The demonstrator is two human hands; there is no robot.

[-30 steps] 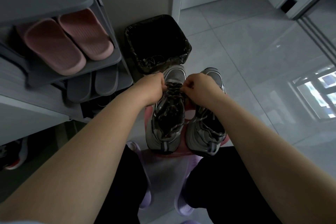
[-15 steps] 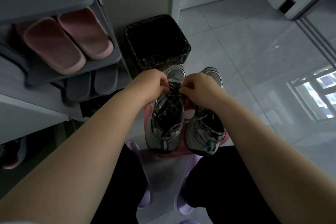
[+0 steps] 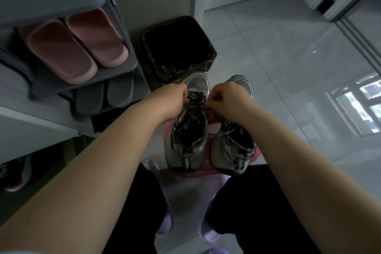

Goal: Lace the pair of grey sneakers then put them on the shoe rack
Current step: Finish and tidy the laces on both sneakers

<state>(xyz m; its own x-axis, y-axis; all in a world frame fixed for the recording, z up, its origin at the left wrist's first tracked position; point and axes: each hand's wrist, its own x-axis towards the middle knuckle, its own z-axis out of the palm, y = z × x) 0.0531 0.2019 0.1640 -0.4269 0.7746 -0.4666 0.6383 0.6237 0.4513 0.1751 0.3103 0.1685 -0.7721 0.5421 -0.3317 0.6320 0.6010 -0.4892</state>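
Observation:
Two grey sneakers stand side by side on a pink stool (image 3: pixel 212 128) in front of me, toes pointing away. On the left sneaker (image 3: pixel 188 130) a grey lace (image 3: pixel 195 99) crosses the front eyelets. My left hand (image 3: pixel 172 102) pinches the lace at the shoe's left side, and my right hand (image 3: pixel 226 99) pinches it at the right side. The right sneaker (image 3: pixel 235 146) has loose laces lying over its opening. The grey shoe rack (image 3: pixel 115 72) stands to my left.
Pink slippers (image 3: pixel 76 47) fill one rack shelf, grey slippers (image 3: pixel 105 97) the shelf below. A black-lined bin (image 3: pixel 179 47) stands just beyond the sneakers' toes. A dark shoe (image 3: pixel 14 173) lies on the floor at far left. My legs and purple slippers (image 3: pixel 165 222) are below the stool.
Both hands have stayed on the left sneaker's front lacing, shifting only slightly; the left hand has drawn back a little to the left.

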